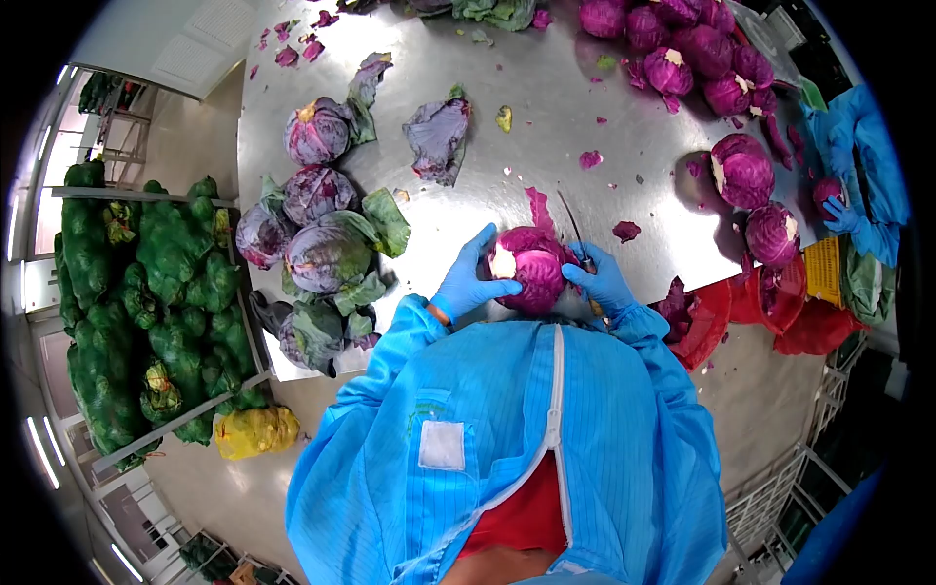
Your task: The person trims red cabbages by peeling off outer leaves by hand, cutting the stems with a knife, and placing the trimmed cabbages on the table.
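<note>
A peeled red cabbage (531,268) is at the table's near edge, its pale cut stem facing left. My left hand (470,277), in a blue glove, grips the cabbage's left side with the thumb across its front. On the other side, my gloved right hand (606,279) has its thumb against the cabbage and its fingers closed around a knife (572,222). The thin blade points up and away from me; the handle is mostly hidden. A purple leaf piece (538,210) lies just behind the cabbage.
Several untrimmed cabbages (330,255) lie left on the metal table (526,88), peeled ones (707,49) at the far right. Red bags (707,327) hang at the right edge. Green net sacks (146,283) fill a rack at left. A co-worker's gloved hand (840,213) is at right.
</note>
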`<state>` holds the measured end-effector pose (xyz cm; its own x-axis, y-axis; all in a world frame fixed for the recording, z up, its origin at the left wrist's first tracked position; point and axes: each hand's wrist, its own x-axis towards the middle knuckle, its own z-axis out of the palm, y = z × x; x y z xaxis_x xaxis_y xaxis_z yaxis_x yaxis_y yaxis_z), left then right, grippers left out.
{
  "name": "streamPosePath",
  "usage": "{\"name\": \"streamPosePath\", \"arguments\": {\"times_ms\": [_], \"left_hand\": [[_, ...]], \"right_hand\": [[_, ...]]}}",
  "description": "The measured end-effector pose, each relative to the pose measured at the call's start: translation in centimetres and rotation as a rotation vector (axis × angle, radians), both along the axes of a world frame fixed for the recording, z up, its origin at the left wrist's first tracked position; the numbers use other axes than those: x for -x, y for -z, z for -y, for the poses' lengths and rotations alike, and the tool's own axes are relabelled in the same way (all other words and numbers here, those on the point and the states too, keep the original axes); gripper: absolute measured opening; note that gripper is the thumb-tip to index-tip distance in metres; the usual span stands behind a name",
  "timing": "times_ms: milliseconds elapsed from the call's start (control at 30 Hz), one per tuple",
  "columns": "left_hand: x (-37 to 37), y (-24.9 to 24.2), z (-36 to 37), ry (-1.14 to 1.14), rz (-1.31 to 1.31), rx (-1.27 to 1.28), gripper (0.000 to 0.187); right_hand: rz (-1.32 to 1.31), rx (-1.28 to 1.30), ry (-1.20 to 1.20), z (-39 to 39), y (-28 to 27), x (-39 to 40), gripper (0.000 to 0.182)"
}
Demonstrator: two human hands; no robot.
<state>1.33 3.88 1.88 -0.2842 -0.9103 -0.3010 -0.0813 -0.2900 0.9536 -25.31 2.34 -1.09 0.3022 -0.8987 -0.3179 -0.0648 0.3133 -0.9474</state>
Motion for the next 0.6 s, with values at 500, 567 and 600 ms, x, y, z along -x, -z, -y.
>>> {"name": "streamPosePath", "arguments": {"times_ms": [500,567,600], "left_hand": [[2.9,0.7,2.0,0.040,0.464,0.418,0.128],[2.6,0.7,2.1,0.034,0.444,0.388,0.128],[2.6,0.6,2.0,0.040,0.442,0.384,0.128]], "right_hand": [[-0.556,0.169,-0.129,-0.3,-0.6,-0.3,0.049],[-0.525,0.135,-0.152,0.0,-0.6,-0.4,0.051],[-0.530,0.121,-0.172,0.1,-0.7,-0.3,0.052]]}}
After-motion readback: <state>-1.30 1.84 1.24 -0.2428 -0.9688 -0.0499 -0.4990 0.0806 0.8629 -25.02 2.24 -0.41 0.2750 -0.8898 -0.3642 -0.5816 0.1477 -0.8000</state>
